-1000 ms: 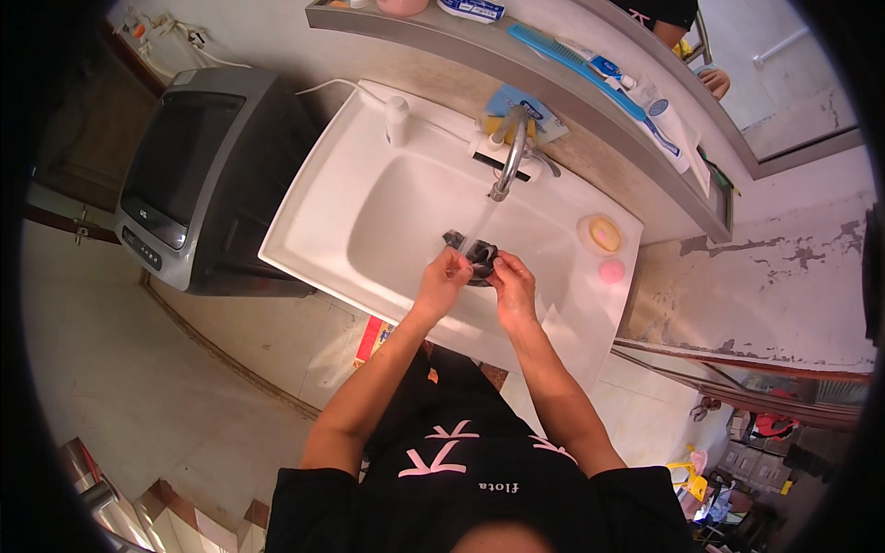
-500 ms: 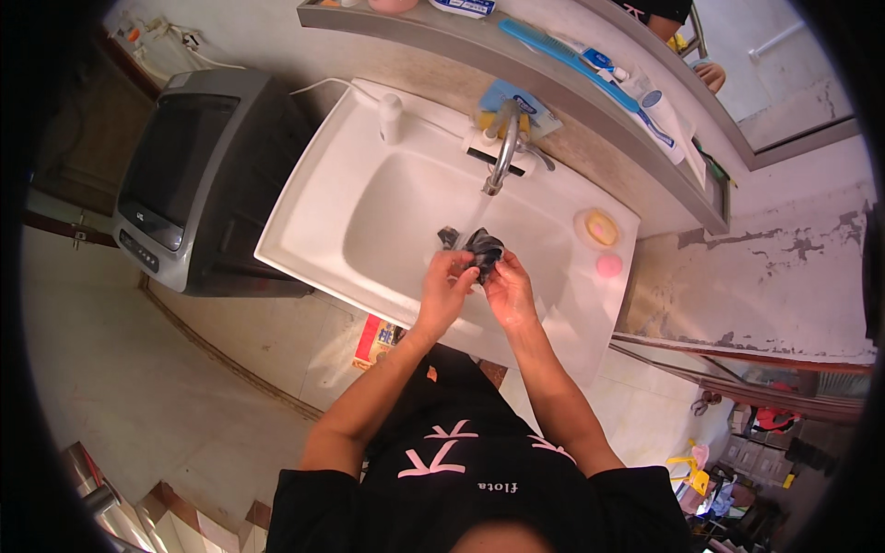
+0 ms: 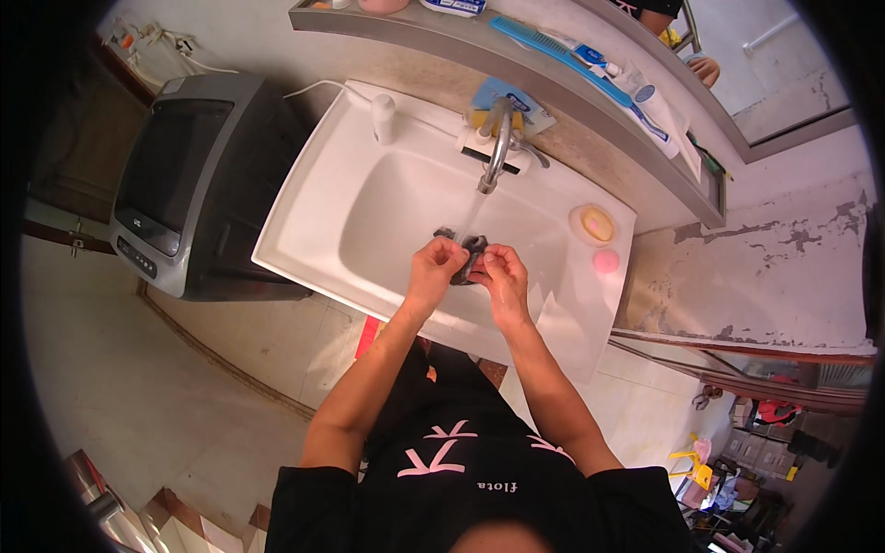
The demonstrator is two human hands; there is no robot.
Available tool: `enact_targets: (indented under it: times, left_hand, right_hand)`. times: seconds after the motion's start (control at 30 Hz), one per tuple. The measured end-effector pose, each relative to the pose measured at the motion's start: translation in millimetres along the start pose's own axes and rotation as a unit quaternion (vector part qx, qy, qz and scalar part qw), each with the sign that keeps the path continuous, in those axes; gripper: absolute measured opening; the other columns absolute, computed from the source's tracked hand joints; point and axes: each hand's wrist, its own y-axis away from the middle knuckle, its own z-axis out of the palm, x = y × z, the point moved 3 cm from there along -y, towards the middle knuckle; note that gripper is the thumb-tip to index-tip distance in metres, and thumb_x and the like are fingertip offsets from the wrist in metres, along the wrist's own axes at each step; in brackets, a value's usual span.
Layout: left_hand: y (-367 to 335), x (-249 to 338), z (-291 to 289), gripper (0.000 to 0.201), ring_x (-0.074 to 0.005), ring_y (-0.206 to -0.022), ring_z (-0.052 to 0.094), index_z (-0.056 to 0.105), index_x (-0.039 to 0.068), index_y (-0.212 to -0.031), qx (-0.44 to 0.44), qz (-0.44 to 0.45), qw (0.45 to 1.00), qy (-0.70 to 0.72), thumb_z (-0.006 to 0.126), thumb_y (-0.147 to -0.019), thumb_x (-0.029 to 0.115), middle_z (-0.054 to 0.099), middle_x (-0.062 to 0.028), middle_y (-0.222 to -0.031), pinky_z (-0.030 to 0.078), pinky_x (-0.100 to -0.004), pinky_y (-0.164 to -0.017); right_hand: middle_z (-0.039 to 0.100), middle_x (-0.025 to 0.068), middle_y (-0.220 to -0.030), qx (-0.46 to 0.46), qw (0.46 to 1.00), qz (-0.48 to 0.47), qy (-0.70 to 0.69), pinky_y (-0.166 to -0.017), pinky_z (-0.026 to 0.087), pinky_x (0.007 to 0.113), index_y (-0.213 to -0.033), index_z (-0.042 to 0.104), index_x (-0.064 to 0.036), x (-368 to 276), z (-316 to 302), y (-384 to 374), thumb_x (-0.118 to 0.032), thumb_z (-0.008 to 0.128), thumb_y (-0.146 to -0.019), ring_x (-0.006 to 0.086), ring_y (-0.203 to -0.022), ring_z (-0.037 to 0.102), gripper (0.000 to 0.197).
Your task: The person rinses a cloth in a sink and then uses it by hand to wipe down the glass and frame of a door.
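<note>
While the left hand and right hand pinch it between them, a small dark cloth is inside the white basin, nearer than the running faucet. Wet, it should be light, soft and rather slippery, best held by its bunched edges. Half a second ago a fuller fold showed on the far side; now the hands cover more.
</note>
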Motion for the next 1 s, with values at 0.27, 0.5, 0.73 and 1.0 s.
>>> enact_targets:
  times: [0.27,0.5,0.73,1.0]
  left_hand:
    - [5,0,-4,0.011,-0.0087,-0.063,0.057,0.062,0.002,-0.090,-0.024,-0.075,0.997,0.010,0.062,-0.087,0.013,0.060,-0.0018,-0.076,0.046,-0.0229,-0.054]
    - [11,-3,0,0.026,-0.0094,-0.062,0.049,0.061,0.001,-0.098,-0.051,0.061,0.943,-0.322,0.069,-0.079,0.017,0.060,-0.0024,-0.086,0.043,-0.0247,-0.057]
    - [4,32,22,0.042,-0.0156,-0.085,0.053,0.057,0.008,-0.117,-0.039,0.118,0.986,-0.109,0.069,-0.079,0.021,0.058,-0.0098,-0.104,0.046,-0.0294,-0.074]
    - [-36,-18,-10,0.030,-0.0256,-0.107,0.050,0.059,0.011,-0.106,-0.004,0.169,0.905,-0.390,0.065,-0.080,0.024,0.055,-0.0079,-0.114,0.041,-0.0419,-0.087]
  right_hand:
    - [0.058,0.0045,-0.089,-0.028,0.984,-0.062,0.164,-0.072,0.044,0.025,-0.102,0.057,-0.0031,-14,-4,-7,-0.010,0.063,-0.080,0.0102,-0.080,0.054,0.024]
    - [0.060,0.0050,-0.085,-0.039,0.997,-0.048,0.038,-0.072,0.046,0.026,-0.102,0.052,-0.0026,-43,1,0,-0.004,0.058,-0.084,0.0098,-0.082,0.057,0.020]
    - [0.059,0.0044,-0.086,-0.090,0.983,-0.094,0.130,-0.070,0.044,0.023,-0.099,0.050,-0.0048,-50,5,1,0.000,0.054,-0.085,0.0082,-0.077,0.054,0.016]
    - [0.058,0.0016,-0.087,-0.051,0.973,-0.195,0.109,-0.067,0.040,0.019,-0.096,0.050,-0.0056,-106,15,7,0.003,0.053,-0.085,0.0054,-0.073,0.049,0.015]
